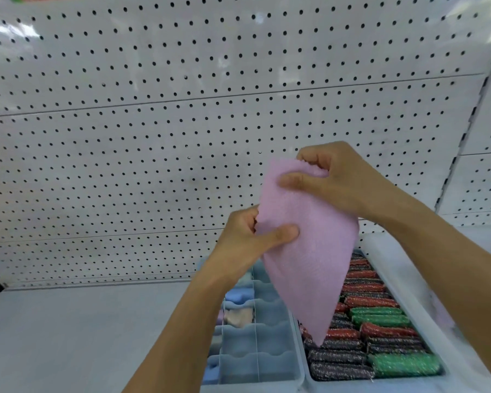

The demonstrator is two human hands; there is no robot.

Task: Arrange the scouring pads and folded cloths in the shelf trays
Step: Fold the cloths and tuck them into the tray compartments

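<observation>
You will find no text, label, brand, number or sign to read anywhere in this view.

Pale grey shelf carrying a divided blue tray beside a white tray packed with scouring pads.

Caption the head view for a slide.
Both hands, left and right, hold a pink cloth above trays of glittery scouring pads.
</observation>
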